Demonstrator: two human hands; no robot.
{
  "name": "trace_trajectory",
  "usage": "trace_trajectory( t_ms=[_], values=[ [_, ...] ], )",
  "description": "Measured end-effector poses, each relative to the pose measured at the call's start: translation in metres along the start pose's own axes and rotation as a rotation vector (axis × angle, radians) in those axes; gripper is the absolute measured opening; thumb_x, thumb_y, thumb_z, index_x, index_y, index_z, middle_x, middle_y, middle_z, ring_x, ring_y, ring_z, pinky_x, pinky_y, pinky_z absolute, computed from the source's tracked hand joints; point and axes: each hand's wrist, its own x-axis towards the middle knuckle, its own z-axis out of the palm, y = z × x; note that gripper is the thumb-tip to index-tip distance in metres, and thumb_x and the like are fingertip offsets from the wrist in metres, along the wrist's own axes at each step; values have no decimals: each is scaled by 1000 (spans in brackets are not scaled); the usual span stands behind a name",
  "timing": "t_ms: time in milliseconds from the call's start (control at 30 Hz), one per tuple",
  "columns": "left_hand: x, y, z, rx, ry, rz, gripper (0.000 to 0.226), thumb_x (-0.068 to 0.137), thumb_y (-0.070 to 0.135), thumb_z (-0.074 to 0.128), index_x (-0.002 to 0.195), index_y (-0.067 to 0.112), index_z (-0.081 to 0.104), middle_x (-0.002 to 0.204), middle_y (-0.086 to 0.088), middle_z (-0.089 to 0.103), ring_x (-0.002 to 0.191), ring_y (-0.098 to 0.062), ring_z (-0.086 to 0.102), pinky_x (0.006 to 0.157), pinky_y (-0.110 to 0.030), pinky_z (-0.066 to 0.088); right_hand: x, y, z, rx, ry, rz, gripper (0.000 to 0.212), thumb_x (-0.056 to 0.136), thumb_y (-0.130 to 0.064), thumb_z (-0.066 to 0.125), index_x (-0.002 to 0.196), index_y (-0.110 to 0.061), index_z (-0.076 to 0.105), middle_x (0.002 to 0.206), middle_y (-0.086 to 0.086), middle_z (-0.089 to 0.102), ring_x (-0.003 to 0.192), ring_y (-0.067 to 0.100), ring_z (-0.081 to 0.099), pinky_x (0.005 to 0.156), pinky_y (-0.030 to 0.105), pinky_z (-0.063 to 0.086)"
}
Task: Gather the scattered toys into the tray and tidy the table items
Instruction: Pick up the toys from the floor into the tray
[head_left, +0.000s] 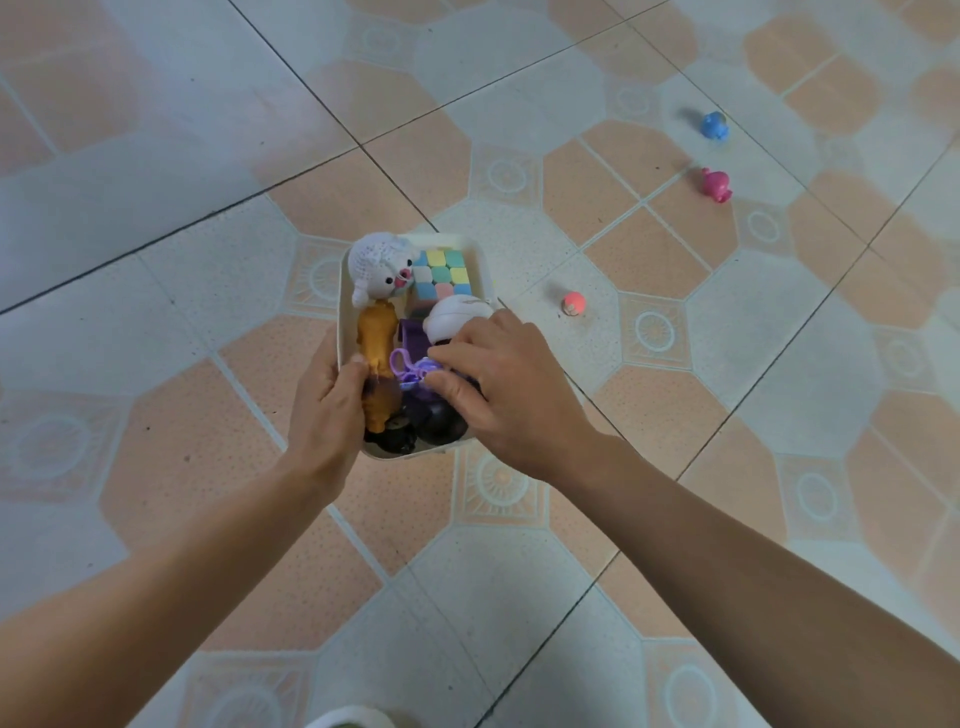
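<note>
A white tray (482, 260) is held above the tiled floor. In it lie a white crocheted doll (378, 265), a pastel puzzle cube (441, 274), a brown toy animal (375, 343), a white round toy (457, 313), a purple clip (404, 364) and dark toys at the near end. My left hand (324, 415) grips the tray's left rim, thumb on the brown toy. My right hand (506, 384) reaches into the tray, fingers curled onto the purple clip. On the floor lie a small pink-topped toy (573, 303), a pink figure (717, 185) and a blue figure (715, 126).
The floor (208, 260) is peach and white tile with dark grout lines. A white rounded object (348, 719) shows at the bottom edge. The three loose toys lie to the right of the tray and beyond it.
</note>
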Motion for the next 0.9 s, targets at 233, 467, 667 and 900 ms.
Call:
trace_trajectory(
  t_ms=[233, 467, 667, 900],
  values=[
    [13, -13, -9, 2, 37, -60, 35, 100, 23, 37, 133, 18, 49, 98, 2, 64, 89, -10, 64, 71, -21, 49, 21, 57, 4, 165, 197, 314, 19, 93, -19, 53, 90, -7, 68, 85, 8, 63, 83, 26, 55, 76, 36, 42],
    [27, -22, -15, -14, 68, -90, 33, 100, 25, 39, 130, 19, 50, 91, 10, 66, 85, -3, 66, 63, -16, 51, 57, 95, 41, 83, -59, 454, 38, 95, -19, 52, 132, -15, 50, 125, 14, 49, 110, 31, 51, 92, 43, 44],
    [32, -26, -21, -6, 72, -100, 35, 99, 25, 39, 132, 19, 50, 91, 11, 68, 83, -1, 66, 64, -14, 51, 92, 97, 71, -29, -281, 487, 56, 92, -19, 55, 143, -19, 32, 134, 19, 34, 112, 36, 47, 95, 44, 46],
    [33, -26, -24, -9, 77, -112, 37, 100, 27, 38, 135, 19, 47, 102, 3, 66, 94, -11, 65, 74, -23, 50, 91, 97, 70, 73, -136, 496, 27, 83, -18, 65, 105, -13, 51, 103, 12, 55, 85, 25, 52, 66, 33, 37]
  ],
)
